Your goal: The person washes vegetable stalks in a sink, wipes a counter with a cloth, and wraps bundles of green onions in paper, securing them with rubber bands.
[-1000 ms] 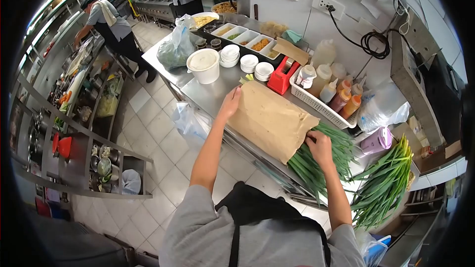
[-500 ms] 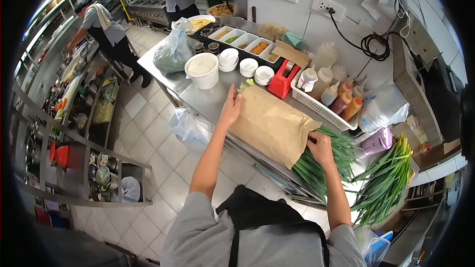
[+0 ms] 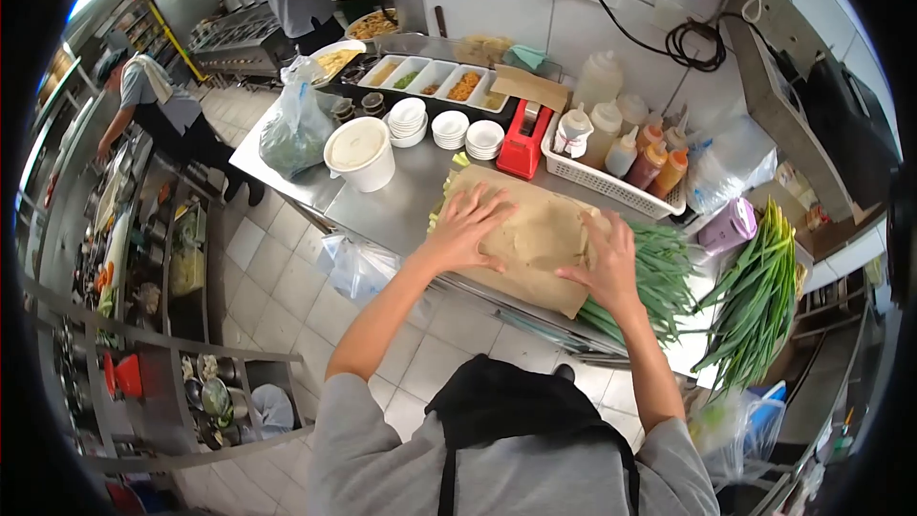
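A sheet of brown paper (image 3: 535,225) lies over a bundle of green onions (image 3: 654,272) on the steel counter. Green leaves stick out from its right end, and pale yellowish ends peek out at the left. My left hand (image 3: 470,231) rests on the left part of the paper with its fingers spread. Toward the paper's right end, my right hand (image 3: 609,266) lies with thumb and fingers apart. The paper between them is dented and creased. A second bundle of green onions (image 3: 753,301) lies uncovered farther right.
Behind the paper stand a red tape dispenser (image 3: 524,139), stacked white bowls (image 3: 485,139) and a white basket (image 3: 611,186) of squeeze bottles. A lidded white tub (image 3: 361,155) and a plastic bag of greens (image 3: 294,129) are at left. Two other people work farther back.
Both hands have moved onto the top of the paper, the left from its far left edge, the right from the leaf end. My right fingers have spread. The view has shifted somewhat.
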`<state>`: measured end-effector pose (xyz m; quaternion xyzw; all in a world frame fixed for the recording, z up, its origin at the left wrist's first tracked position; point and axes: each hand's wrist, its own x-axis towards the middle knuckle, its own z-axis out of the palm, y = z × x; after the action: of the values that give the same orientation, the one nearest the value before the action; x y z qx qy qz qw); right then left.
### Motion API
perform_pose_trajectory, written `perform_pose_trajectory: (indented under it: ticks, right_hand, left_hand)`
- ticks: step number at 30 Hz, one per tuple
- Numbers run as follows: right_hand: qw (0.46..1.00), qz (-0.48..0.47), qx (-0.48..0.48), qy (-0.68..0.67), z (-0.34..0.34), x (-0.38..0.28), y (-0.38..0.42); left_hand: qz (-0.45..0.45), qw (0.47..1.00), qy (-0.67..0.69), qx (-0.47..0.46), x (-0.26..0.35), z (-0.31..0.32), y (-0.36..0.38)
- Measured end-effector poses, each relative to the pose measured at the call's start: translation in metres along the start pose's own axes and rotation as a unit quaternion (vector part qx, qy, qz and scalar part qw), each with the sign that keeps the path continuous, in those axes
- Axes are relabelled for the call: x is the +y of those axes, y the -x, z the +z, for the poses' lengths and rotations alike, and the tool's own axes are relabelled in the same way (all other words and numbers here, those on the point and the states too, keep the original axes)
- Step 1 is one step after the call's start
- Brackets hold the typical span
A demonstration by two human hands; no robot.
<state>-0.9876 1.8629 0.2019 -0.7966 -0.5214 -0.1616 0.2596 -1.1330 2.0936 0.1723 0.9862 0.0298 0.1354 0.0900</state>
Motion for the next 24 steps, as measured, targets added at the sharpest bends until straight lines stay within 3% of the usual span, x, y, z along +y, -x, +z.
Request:
perform_pose_trajectory:
  ticks: [3, 5, 6, 11, 13, 15, 18, 22, 24]
  right_hand:
    - [0.997, -0.033, -0.044, 0.056, 0.016, -0.013, -0.007]
    - [0.997, -0.018, -0.073, 0.025, 0.03, -0.005, -0.001]
    - [0.994, -0.013, -0.108, -0.012, 0.033, -0.004, 0.001]
    - [0.994, 0.005, -0.101, -0.036, 0.035, 0.001, 0.0]
    - [0.995, 0.009, -0.093, -0.039, 0.03, 0.0, -0.006]
    - [0.984, 0.071, -0.146, -0.068, 0.02, -0.001, -0.016]
    - [0.978, 0.062, -0.184, -0.082, 0.019, 0.005, -0.031]
    - [0.993, -0.022, -0.091, -0.07, 0.03, 0.017, -0.038]
    - [0.969, 0.04, -0.207, -0.125, 0.025, 0.016, -0.037]
  left_hand:
    - [0.056, 0.998, -0.002, -0.026, -0.008, 0.003, -0.012]
    - [0.079, 0.996, 0.008, -0.031, -0.012, 0.001, -0.022]
    - [0.071, 0.997, 0.016, -0.032, -0.013, 0.001, -0.024]
    - [0.065, 0.997, 0.031, -0.021, -0.015, -0.001, -0.031]
    - [0.061, 0.997, 0.013, 0.034, -0.014, 0.0, -0.033]
    - [0.058, 0.997, 0.041, 0.028, -0.018, 0.004, -0.036]
    - [0.056, 0.996, 0.066, -0.003, -0.025, 0.002, -0.042]
    - [0.058, 0.991, 0.094, -0.073, -0.022, -0.01, -0.058]
    - [0.052, 0.989, 0.107, -0.092, -0.012, -0.02, -0.062]
